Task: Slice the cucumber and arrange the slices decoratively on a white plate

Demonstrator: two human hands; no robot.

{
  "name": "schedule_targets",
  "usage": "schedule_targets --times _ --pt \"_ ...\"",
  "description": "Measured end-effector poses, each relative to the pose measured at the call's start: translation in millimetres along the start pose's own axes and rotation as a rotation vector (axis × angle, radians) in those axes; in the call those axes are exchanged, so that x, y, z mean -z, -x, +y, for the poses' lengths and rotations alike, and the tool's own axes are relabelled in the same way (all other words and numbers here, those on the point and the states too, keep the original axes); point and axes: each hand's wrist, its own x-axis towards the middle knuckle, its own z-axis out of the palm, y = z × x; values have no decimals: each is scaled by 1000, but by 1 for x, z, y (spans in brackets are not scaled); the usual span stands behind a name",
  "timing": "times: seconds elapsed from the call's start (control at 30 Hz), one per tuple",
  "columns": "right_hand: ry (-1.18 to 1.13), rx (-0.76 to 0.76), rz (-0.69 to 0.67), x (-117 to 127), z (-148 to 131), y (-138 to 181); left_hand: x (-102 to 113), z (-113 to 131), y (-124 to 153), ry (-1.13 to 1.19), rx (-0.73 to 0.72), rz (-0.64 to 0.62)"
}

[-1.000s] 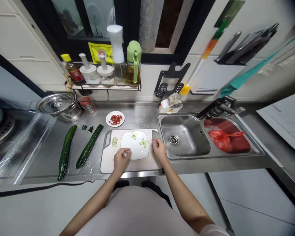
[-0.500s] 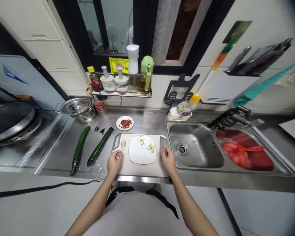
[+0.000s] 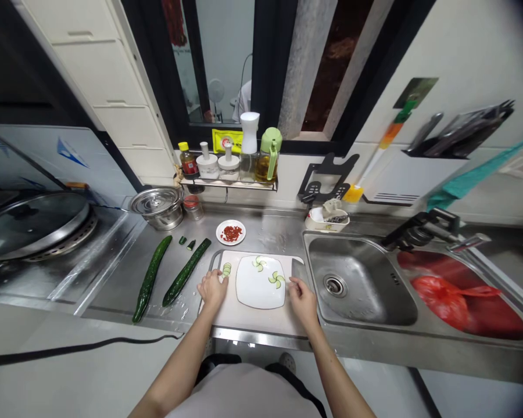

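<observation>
My left hand [image 3: 212, 289] is at the left side of the cutting board [image 3: 261, 325], its fingertips beside or touching a short row of cucumber slices [image 3: 227, 269]. Its thumb and fingers look apart. On the board lies a white plate [image 3: 257, 293] bearing two pinwheels of thin cucumber slices [image 3: 276, 280]. My right hand [image 3: 304, 299] is by the plate's right edge, thumb and fingers pinched together; whatever they hold, if anything, is hidden. Just beyond it, a knife blade [image 3: 298, 269] rests at the board's right edge, its handle out of sight.
Two whole-looking cucumbers [image 3: 186, 273] and small cut ends [image 3: 191, 245] lie left of the board. Behind it stands a plate of chopped red pieces [image 3: 230, 233]. The sink [image 3: 361, 278] is at right, a red plastic bag [image 3: 442, 299] in its second basin. A lidded pot [image 3: 159, 209] stands back left.
My left hand has moved forward to the row of cucumber slices. My right hand stays near the knife, beside the plate. The camera view has tilted and shifted.
</observation>
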Motion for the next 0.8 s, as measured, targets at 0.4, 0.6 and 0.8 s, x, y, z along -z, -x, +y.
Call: schedule_targets --times 0.4,0.6,0.8 --pt "-38 -13 -9 7 -5 3 -4 9 -9 567 5 -19" --pt "-194 103 -121 -5 -63 -10 36 40 -10 1038 -152 -252" --pt "-274 288 -293 -9 -119 -20 81 63 10 1120 -360 -441"
